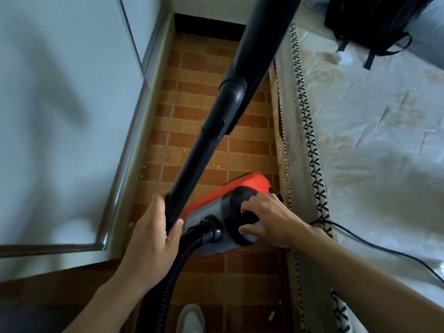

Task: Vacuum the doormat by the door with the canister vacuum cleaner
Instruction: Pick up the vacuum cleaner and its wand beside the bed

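A red and grey canister vacuum [209,200] sits on the brick-patterned floor between a glass panel and a mattress. My left hand [153,231] grips the black wand [211,121], which rises up and away toward the top of the view. My right hand [266,219] grips the black carry handle [240,205] on top of the canister, fingers curled over it and thumb on the grey shell. The ribbed black hose [177,263] leaves the canister's front port and curves down between my arms. No doormat is in view.
A frosted glass panel with a metal frame [134,121] lines the left. A pale mattress [360,140] with black-stitched edging stands right, with a black backpack [374,22] and a black cable [374,246] on it. My grey shoe [191,318] is at the bottom.
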Motion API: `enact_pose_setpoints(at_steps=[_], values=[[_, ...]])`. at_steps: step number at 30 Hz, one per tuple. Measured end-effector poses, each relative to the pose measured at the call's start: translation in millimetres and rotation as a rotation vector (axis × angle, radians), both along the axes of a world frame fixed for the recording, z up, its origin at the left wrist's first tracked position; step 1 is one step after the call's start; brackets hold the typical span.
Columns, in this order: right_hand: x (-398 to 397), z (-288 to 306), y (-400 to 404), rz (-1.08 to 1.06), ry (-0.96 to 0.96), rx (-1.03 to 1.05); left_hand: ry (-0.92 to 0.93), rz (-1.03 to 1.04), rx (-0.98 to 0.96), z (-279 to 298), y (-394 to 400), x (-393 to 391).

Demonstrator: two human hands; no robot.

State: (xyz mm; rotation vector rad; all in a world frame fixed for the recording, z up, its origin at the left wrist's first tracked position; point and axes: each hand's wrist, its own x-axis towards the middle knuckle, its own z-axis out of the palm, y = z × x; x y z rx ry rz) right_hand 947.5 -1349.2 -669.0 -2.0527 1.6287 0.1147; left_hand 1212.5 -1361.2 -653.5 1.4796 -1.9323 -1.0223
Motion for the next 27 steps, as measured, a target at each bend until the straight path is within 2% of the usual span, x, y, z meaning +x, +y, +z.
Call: enact_pose_setpoints(at_steps=[10, 16, 27], values=[[52.2, 32.1, 109.9, 0.024, -0.048, -0.007, -0.074, 0.090, -0.037, 46.4, 118.5, 66.0], [82.3, 51.0, 188.1, 0.042, -0.088, -0.029, -0.010, 0.136, -0.040, 76.6, 207.6, 92.8], [147.1, 37.0, 320.0, 0.092, -0.004, -0.025, 0.038, 0.271, -0.025, 60.1, 352.5, 174.8]])
